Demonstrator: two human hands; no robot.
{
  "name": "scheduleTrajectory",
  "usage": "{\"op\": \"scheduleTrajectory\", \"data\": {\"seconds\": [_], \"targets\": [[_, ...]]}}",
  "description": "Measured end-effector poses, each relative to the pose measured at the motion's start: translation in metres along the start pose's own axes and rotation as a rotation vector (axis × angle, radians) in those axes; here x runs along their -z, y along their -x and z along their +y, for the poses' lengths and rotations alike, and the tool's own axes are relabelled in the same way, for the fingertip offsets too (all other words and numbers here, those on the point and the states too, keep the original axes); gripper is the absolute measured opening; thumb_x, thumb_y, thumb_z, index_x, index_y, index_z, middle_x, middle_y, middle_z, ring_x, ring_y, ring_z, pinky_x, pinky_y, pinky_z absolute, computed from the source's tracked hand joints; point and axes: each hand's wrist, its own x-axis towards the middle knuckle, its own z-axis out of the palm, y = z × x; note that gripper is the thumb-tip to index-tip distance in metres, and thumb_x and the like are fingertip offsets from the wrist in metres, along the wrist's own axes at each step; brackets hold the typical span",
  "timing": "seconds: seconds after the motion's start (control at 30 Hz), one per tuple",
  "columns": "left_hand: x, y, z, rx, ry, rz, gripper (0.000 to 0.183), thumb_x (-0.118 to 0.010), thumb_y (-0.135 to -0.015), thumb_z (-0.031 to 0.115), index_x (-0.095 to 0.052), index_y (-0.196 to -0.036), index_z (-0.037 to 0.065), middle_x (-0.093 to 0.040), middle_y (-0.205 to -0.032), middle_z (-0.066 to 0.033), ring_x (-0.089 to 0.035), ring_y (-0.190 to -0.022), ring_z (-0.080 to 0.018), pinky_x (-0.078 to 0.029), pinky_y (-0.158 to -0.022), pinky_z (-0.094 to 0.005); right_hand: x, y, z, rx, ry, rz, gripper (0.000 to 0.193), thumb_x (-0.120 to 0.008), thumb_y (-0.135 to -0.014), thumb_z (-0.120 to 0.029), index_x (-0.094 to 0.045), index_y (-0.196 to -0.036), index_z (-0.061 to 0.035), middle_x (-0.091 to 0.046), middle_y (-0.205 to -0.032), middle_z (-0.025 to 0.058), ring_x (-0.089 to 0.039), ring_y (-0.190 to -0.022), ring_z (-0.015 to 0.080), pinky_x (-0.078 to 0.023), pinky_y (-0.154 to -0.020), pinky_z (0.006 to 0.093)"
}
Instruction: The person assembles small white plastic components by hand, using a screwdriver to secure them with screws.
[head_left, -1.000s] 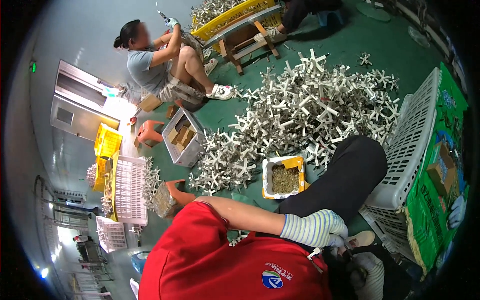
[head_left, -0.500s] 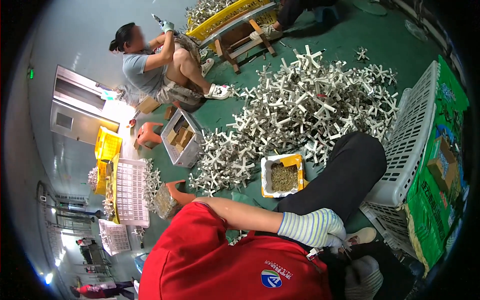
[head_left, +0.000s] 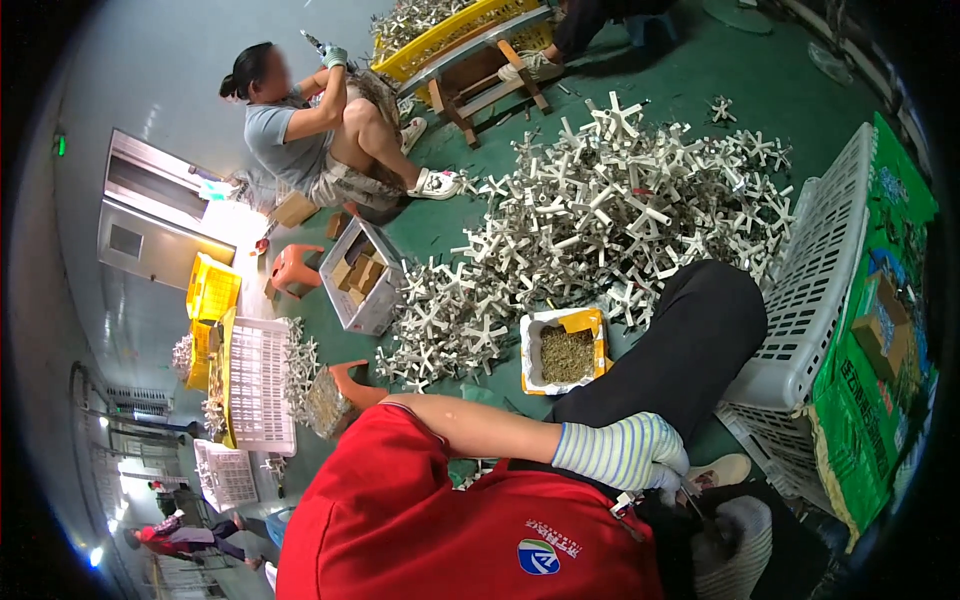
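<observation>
The left hand (head_left: 625, 452), in a striped knit glove, rests low over the person's lap, its grip curled narrowly around a small metal piece (head_left: 690, 497) that pokes out below the fingers; what exactly the piece is cannot be told, since it is small and half hidden. Just beside it, lower and further right, sits a second gloved hand, apparently the right hand (head_left: 735, 540), at the frame's edge; whether its grip is open or closed on anything cannot be told.

Up and away from the left grip, across the black trouser knee (head_left: 690, 340), lies a large heap of white cross-shaped plastic pieces (head_left: 600, 220) spread over the green floor (head_left: 720, 70). Between the heap and the grip stands a small yellow box (head_left: 565, 350) holding a layer of small dull metal bits. To the right of the grip a white slatted crate (head_left: 820, 290) leans against green sacks (head_left: 880, 330).

Judging by the size of that heap, most of the work is left; no finished pile shows near the grips, so how much is done cannot be read. Far beyond the heap, a seated co-worker (head_left: 320, 130) raises a gloved hand with a tool.
</observation>
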Motion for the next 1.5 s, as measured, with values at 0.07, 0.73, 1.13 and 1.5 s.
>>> {"op": "scheduleTrajectory", "data": {"seconds": [0.07, 0.73, 1.13, 1.5], "targets": [[0.001, -0.001, 0.001, -0.024, -0.005, 0.005, 0.016, -0.072, -0.092, 0.014, -0.077, -0.102, 0.003, -0.072, -0.088, -0.0164, -0.071, -0.085, -0.0318, -0.056, -0.075, -0.0389, 0.0, 0.004, 0.004, 0.3, 0.341, -0.084, 0.03, -0.08, -0.085, -0.01, -0.069, -0.114, -0.0057, -0.069, -0.112, 0.0172, -0.068, -0.1, 0.0409, -0.057, -0.088, 0.0461], [0.003, -0.001, 0.004, 0.049, 0.026, -0.029, 0.014, -0.073, -0.09, 0.013, -0.076, -0.099, 0.003, -0.072, -0.088, -0.0161, -0.071, -0.086, -0.0316, -0.056, -0.076, -0.0389, -0.005, 0.003, 0.005, 0.255, 0.31, 0.031, 0.026, -0.074, -0.092, -0.02, -0.07, -0.114, -0.0067, -0.069, -0.101, 0.0096, -0.067, -0.088, 0.0221, -0.056, -0.075, 0.0348], [-0.001, -0.001, -0.012, -0.059, -0.062, 0.002, 0.014, -0.073, -0.089, 0.015, -0.075, -0.097, 0.003, -0.07, -0.086, -0.016, -0.07, -0.084, -0.0338, -0.055, -0.072, -0.0415, 0.003, -0.021, -0.01, -0.793, -0.384, -0.21, 0.015, -0.073, -0.097, -0.019, -0.072, -0.107, -0.0071, -0.061, -0.079, -0.0013, -0.043, -0.056, 0.0004, -0.028, -0.05, 0.0179], [0.006, -0.002, -0.003, -0.013, -0.049, -0.019, 0.016, -0.073, -0.09, 0.016, -0.075, -0.099, 0.003, -0.07, -0.088, -0.0172, -0.07, -0.086, -0.0349, -0.055, -0.075, -0.0414, -0.01, 0.009, 0.003, 0.264, 0.272, -0.051, 0.034, -0.075, -0.09, -0.005, -0.069, -0.123, -0.0028, -0.072, -0.106, 0.0173, -0.071, -0.101, 0.0367, -0.056, -0.092, 0.0424]]}}
